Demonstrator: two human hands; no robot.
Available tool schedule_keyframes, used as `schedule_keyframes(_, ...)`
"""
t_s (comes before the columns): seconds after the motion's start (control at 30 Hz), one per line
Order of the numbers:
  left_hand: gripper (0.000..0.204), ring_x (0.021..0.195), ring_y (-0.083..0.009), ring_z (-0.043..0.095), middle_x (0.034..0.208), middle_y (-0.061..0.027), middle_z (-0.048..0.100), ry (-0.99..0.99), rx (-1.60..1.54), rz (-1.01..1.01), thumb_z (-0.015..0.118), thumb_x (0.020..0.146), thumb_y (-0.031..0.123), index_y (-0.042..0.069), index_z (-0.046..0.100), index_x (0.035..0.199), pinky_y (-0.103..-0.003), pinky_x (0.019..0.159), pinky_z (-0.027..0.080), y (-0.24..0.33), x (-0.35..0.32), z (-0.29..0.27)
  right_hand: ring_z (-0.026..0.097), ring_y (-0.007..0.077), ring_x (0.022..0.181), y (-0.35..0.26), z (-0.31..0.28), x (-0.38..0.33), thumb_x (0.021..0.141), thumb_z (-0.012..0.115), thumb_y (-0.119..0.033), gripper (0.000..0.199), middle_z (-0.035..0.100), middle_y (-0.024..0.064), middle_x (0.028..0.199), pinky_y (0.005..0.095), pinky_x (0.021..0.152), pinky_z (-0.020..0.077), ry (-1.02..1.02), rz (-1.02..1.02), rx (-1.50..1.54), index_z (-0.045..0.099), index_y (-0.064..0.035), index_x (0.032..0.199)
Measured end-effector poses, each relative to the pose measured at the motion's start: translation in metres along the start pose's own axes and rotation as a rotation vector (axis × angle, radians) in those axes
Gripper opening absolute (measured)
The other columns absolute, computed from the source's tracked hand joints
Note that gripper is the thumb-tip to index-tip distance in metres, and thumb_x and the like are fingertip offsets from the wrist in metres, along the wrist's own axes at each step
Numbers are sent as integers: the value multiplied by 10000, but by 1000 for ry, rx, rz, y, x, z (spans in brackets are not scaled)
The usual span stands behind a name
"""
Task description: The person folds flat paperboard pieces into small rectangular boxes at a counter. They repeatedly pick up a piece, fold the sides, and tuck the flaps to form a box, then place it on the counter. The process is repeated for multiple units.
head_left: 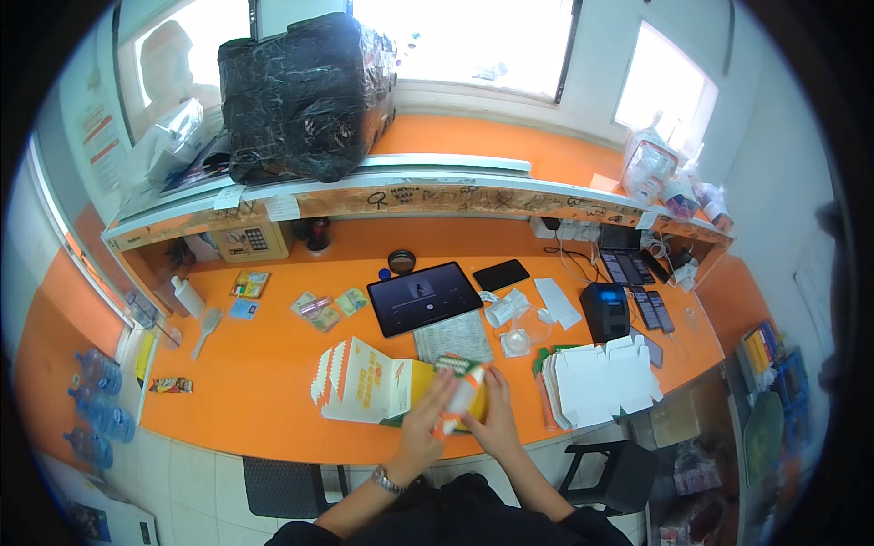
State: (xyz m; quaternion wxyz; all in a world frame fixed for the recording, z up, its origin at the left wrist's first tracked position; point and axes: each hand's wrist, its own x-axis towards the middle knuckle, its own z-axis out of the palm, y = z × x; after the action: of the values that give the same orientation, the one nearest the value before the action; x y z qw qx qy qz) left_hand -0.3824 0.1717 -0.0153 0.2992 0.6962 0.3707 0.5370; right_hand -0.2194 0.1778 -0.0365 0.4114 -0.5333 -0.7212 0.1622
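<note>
Near the front edge of the orange desk, a part-folded cardboard box (pixel 362 387) lies with one white flap, printed in orange and yellow, spread out to the left. Its yellow and green part is between my hands. My left hand (pixel 424 426) has its fingers laid over the raised orange, white and green panel, slightly blurred. On the other side, my right hand (pixel 494 420) grips the box's right edge, thumb toward the middle. A stack of flat white cartons (pixel 601 382) lies to the right of my right hand. Just beyond the box is a printed paper sheet (pixel 453 338).
Behind the paper stand a tablet (pixel 423 298) and a black phone (pixel 501 275). A dark boxy device (pixel 605 312) and several phones (pixel 651 309) sit at right. At left are banknotes (pixel 319 314), a brush (pixel 207 332) and a white bottle (pixel 188 298). A black-wrapped parcel (pixel 305 100) rests on the shelf.
</note>
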Motion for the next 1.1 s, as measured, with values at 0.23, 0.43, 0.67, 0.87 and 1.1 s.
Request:
schedule_keyframes(0.23, 363, 1216, -338, 484, 1267, -211, 533, 348, 43, -399, 470, 935, 85, -46, 482, 1273, -378, 1049, 346, -79, -13, -45, 338, 418, 1282, -37, 58, 63, 826, 571, -502, 717, 351, 232, 1383, 511, 940, 420, -525, 140, -311, 359, -144, 1409)
schedule_keyframes(0.43, 410, 1269, -333, 422, 1358, -211, 446, 765, -119, -354, 460, 923, 46, -65, 415, 1315, -427, 1053, 324, -72, -38, -60, 359, 445, 1237, -50, 102, 54, 835, 540, -556, 701, 354, 179, 1378, 533, 853, 474, -526, 34, -518, 346, -220, 1418)
schedule_keyframes(0.67, 485, 1358, -383, 282, 1434, -206, 352, 216, 505, 74, 483, 898, 92, -12, 389, 1362, -479, 1102, 229, -17, -14, -59, 354, 457, 1239, -22, 120, 49, 865, 551, -457, 649, 327, 193, 1406, 493, 877, 479, -584, 28, -401, 339, -195, 1419)
schedule_keyframes(0.87, 554, 1381, -398, 208, 1463, -150, 327, -205, 944, -281, 467, 914, 366, 94, 400, 1391, -572, 1088, 197, -64, -8, -37, 399, 355, 1254, 44, 93, 32, 855, 587, -200, 548, 342, 206, 1398, 426, 966, 430, -352, -133, 86, 402, -89, 1359)
schedule_keyframes(1.1, 611, 1388, -395, 183, 1493, -145, 277, -187, 1086, -257, 463, 907, 433, 132, 353, 1427, -603, 1076, 191, -87, 2, -26, 602, 338, 916, 122, -87, 19, 764, 677, -348, 411, 628, 146, 972, 411, 808, 492, -61, 273, -302, 601, -20, 1000)
